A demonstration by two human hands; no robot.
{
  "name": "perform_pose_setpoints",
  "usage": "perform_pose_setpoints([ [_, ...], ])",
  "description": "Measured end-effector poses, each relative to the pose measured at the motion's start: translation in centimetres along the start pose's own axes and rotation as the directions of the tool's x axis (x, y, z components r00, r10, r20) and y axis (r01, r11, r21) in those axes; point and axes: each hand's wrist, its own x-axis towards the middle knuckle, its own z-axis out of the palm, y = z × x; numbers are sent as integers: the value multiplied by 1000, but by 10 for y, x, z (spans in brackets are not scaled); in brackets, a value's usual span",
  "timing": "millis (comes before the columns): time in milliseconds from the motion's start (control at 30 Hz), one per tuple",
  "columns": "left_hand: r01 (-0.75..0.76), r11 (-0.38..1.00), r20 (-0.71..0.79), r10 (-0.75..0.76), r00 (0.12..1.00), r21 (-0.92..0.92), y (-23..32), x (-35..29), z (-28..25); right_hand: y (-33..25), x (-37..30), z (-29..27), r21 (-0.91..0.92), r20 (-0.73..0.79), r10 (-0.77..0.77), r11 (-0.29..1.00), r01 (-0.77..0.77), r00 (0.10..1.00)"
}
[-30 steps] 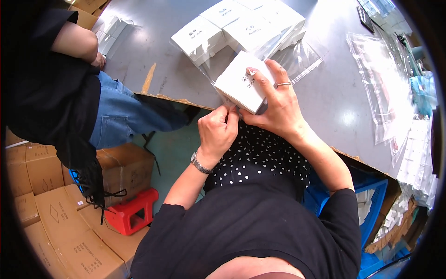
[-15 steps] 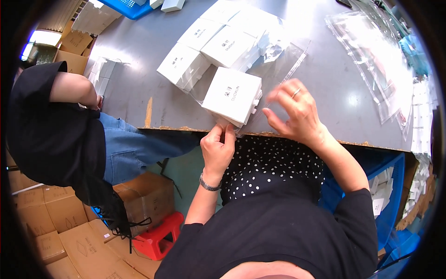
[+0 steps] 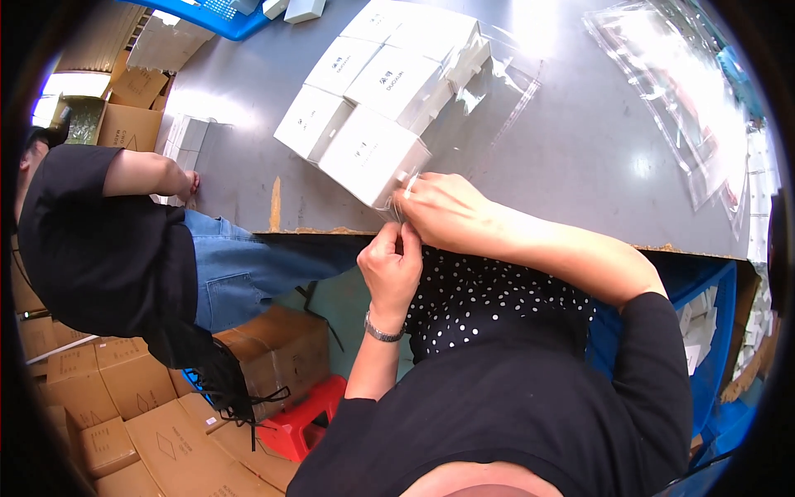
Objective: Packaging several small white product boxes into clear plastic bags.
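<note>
Several white cartons (image 3: 393, 81) stand packed together in rows, partly inside a clear plastic bag (image 3: 507, 83) on the grey table. The nearest carton (image 3: 368, 161) now lies against the others at the table's front edge. My left hand (image 3: 389, 261) is closed in a pinch on the bag's edge just below that carton's near corner. My right hand (image 3: 443, 211) presses against the same corner, its fingers curled in on the clear film there. Its fingertips are partly hidden, and the film between the two hands is hard to make out.
Flat clear plastic bags (image 3: 662, 108) lie on the right of the table (image 3: 580, 166). A blue basket (image 3: 207, 16) sits at the far left, a blue bin (image 3: 712, 331) below right. At left a co-worker (image 3: 99, 248) stands near brown cartons (image 3: 166, 439) and a red stool (image 3: 302, 422).
My right hand has moved left and down, from apart in the air to the nearest carton's corner. That carton has slid away from me and left, against the others. My left hand keeps its pinch.
</note>
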Motion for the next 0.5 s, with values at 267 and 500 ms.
perform_pose_setpoints([
  [267, 177, 978, 102, -166, 981, -114, -4, -10, -12, 6, 4, -25, -40, 199, -8, 999, 16, 980],
  [500, -108, 915, 18, 125, 992, -389, -12, 31, -73, 39, -47, -59, 70, 128, -174, 984, 166, 976],
])
